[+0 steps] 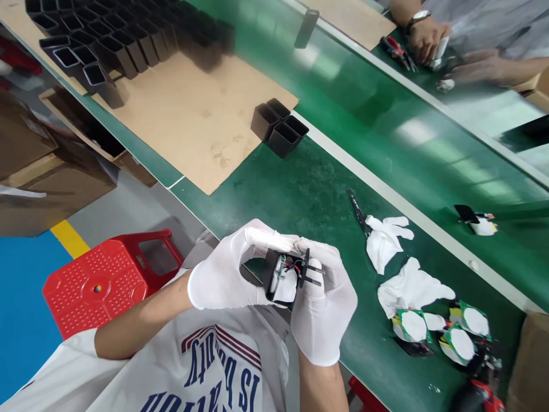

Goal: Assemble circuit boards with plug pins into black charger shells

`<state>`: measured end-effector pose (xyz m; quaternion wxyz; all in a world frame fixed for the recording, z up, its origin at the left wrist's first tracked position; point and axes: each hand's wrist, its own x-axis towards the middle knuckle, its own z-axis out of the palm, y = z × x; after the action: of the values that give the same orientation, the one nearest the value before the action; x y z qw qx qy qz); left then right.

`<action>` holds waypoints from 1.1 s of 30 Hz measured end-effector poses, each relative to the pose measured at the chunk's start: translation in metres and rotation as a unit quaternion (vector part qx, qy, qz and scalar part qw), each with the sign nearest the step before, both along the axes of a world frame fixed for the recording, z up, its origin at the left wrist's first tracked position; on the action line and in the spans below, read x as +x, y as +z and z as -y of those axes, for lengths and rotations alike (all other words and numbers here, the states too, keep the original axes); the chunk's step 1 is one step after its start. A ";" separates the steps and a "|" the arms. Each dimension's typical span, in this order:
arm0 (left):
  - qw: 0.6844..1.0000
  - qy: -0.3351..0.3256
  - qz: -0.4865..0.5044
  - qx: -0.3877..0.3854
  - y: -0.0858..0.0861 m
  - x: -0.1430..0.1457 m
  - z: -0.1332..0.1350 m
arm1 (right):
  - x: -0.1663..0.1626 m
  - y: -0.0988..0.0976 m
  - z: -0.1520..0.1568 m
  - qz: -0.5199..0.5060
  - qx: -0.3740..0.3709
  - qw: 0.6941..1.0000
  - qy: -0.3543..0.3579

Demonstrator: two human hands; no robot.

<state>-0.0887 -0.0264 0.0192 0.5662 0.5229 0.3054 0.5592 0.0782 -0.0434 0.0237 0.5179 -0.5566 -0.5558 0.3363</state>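
Observation:
My left hand (227, 272), in a white glove, is wrapped round a black rectangular plastic housing (269, 276). Inside the housing's open end show a white-covered block (285, 286), a green circuit board edge and red and black wires (294, 264). My right hand (326, 309), gloved too, grips a black end cap with two plug prongs (306, 269) between thumb and fingers. The cap stands upright beside the opening, tilted away from it. Whether the cap touches the housing is hard to tell. Both hands' fingertips meet above the opening.
Black housings (124, 48) stand in rows on a cardboard sheet (201, 114), with several more (285, 134) at its corner. White gloves (412, 286), a black pen (358, 209) and circuit assemblies (461, 343) lie to the right. A co-worker's hands (429, 43) work across the green belt (386, 126).

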 end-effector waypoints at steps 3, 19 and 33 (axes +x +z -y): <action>1.000 0.020 0.012 0.011 -0.005 -0.006 -0.002 | -0.008 0.001 -0.006 0.026 0.012 0.999 -0.028; 0.981 0.193 -0.024 0.025 -0.029 -0.054 -0.044 | -0.078 -0.012 -0.027 0.299 0.215 0.929 0.030; 0.844 0.357 -0.399 -0.039 -0.037 -0.115 -0.103 | -0.136 -0.039 -0.116 0.294 0.176 0.937 0.074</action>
<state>-0.2036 0.0769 -0.0182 0.1766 0.5331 0.6920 0.4536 -0.0581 0.0722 -0.0155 0.3948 -0.4876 -0.7733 0.0919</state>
